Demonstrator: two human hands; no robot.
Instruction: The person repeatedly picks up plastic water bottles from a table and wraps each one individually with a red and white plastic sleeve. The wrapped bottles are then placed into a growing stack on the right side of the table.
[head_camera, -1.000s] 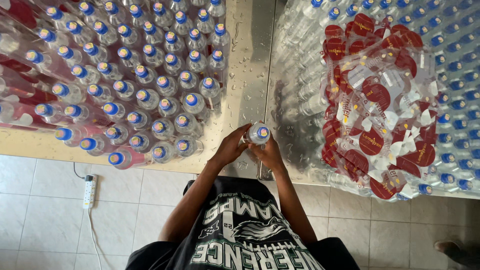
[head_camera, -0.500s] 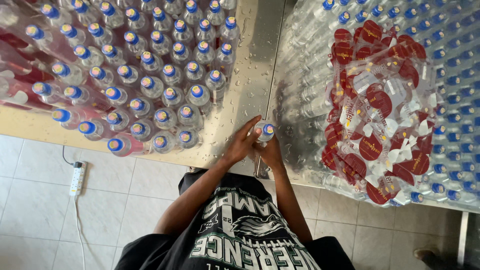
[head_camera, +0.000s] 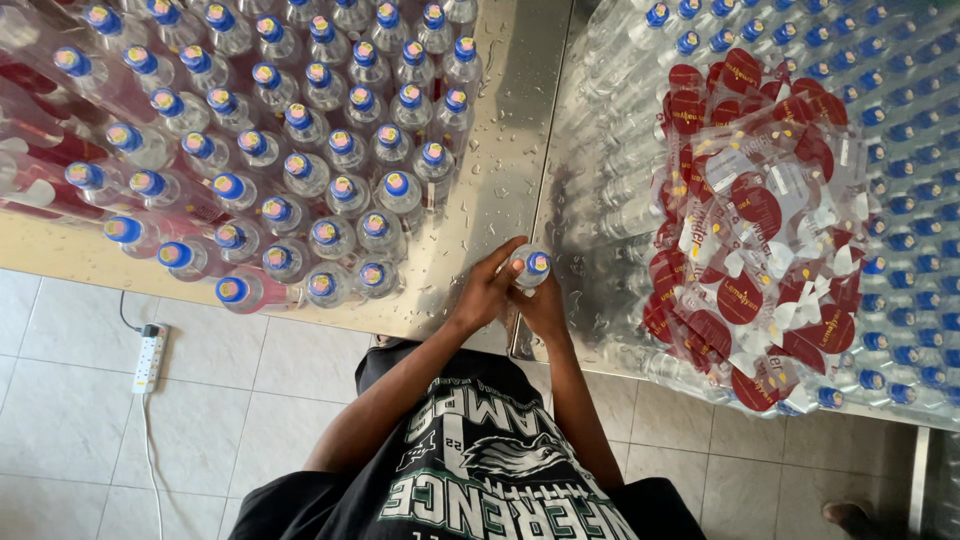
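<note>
Clear plastic bottle (head_camera: 531, 266) upright at the steel bench's (head_camera: 500, 150) near edge, clasped by left hand (head_camera: 487, 290) and right hand (head_camera: 541, 306) — likely water-filled, wet, slippery, so best gripped round the body, not the cap.

One clear bottle (head_camera: 530, 266) with a blue cap is held between two hands, the left hand (head_camera: 487, 290) and the right hand (head_camera: 543, 308). Roughly forty capped bottles (head_camera: 300, 160) stand packed on the left, and several dozen more capped bottles (head_camera: 900, 200) on the right, too crowded to count exactly. One heap of red-and-clear labels (head_camera: 755, 230) lies on the right-hand bottles, and one white power strip (head_camera: 149, 357) lies on the floor.
</note>
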